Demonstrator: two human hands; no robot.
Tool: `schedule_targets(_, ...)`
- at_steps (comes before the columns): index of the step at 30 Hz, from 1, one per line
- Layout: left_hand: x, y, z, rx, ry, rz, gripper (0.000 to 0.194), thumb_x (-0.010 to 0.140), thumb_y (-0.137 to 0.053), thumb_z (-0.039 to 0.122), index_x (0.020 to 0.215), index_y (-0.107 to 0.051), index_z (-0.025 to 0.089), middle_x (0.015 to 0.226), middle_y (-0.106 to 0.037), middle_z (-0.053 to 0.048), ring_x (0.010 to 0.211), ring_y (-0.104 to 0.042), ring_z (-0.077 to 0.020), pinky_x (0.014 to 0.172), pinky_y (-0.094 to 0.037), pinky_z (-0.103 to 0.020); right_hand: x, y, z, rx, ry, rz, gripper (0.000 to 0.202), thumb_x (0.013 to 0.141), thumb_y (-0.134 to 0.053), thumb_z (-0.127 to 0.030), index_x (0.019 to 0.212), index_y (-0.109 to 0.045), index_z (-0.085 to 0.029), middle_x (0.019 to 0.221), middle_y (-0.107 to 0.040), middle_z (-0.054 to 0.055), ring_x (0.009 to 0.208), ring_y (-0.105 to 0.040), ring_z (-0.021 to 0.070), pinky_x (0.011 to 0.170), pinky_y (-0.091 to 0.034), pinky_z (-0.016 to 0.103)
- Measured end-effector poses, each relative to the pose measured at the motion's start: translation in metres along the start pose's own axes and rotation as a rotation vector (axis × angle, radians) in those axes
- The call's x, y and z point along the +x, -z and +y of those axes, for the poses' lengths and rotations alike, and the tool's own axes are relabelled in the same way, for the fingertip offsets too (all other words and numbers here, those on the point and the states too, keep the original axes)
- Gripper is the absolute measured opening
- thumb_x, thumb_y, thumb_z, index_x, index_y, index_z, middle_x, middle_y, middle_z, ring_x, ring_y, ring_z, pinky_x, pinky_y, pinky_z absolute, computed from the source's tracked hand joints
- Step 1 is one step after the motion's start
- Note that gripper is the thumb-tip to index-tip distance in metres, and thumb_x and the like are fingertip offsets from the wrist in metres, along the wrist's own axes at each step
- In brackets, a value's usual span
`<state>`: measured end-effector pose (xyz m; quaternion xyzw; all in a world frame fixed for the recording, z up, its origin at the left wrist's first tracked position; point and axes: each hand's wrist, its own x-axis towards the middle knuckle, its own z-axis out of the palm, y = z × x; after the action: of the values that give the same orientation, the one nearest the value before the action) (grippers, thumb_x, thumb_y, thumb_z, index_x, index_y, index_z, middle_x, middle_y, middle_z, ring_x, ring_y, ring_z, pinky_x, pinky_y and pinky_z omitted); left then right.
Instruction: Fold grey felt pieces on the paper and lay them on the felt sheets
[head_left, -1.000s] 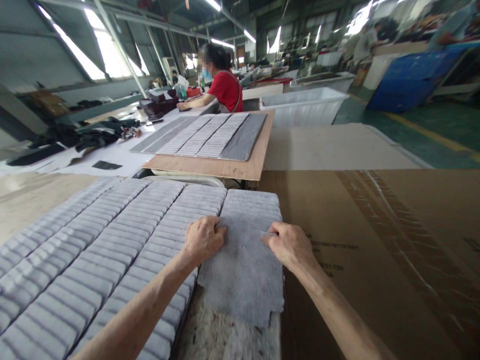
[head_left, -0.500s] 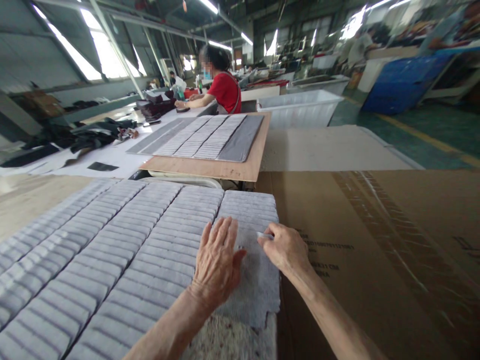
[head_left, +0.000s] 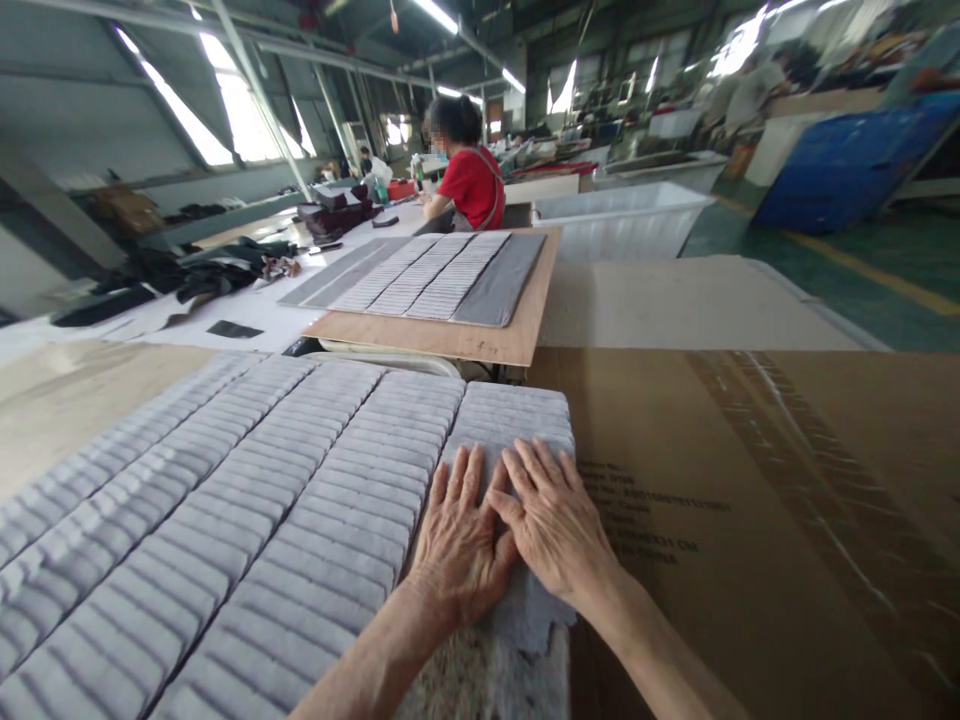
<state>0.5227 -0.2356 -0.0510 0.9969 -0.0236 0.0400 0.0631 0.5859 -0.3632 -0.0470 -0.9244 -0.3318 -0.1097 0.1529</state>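
Note:
Both palms lie flat on the rightmost row of overlapping grey fabric pieces (head_left: 517,403). My left hand (head_left: 463,535) has its fingers stretched forward over the row's left side. Beside it, my right hand (head_left: 555,520) is spread over the right side, its thumb by the left hand's fingers. Nothing shows in either hand; what lies under the palms is hidden. A ragged lower edge of grey fabric (head_left: 532,615) shows below the hands, above a speckled surface (head_left: 480,680). To the left run several long rows of overlapped grey pieces (head_left: 285,520).
Brown cardboard with printing (head_left: 712,560) covers the right side. Ahead, a wooden board (head_left: 427,340) carries a grey sheet with more rows. A person in red (head_left: 476,190) sits beyond it. White bins (head_left: 622,215) stand behind, with dark cloth (head_left: 225,268) at the left.
My right hand has gone from pinching a small pale edge to lying flat on the fabric, moving left against the left hand. The whole view has shifted slightly.

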Motion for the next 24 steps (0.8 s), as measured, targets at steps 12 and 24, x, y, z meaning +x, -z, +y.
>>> schedule_targets(12,0.005,0.011,-0.012,0.007,-0.055,0.059,0.055,0.086,-0.039,0.028,0.139,-0.03,0.015,0.144,-0.035,-0.012,0.133,-0.031,-0.024,0.108,-0.031,-0.044,-0.006,-0.017,0.002,-0.091,0.01,-0.009,0.058,0.094,-0.025,-0.052,0.135,-0.041,-0.015,0.142,-0.033,0.009,0.133,-0.025,0.027,0.108,-0.021,0.047)
schedule_targets(24,0.018,0.005,-0.025,-0.017,-0.055,-0.003,0.073,0.089,-0.016,0.058,0.139,-0.024,0.005,0.148,-0.023,-0.017,0.138,-0.014,-0.0267,0.113,-0.014,-0.044,-0.007,-0.015,-0.001,-0.084,0.021,-0.07,0.05,0.093,-0.033,-0.038,0.136,-0.04,-0.013,0.143,-0.032,0.012,0.133,-0.023,0.0288,0.109,-0.017,0.048)
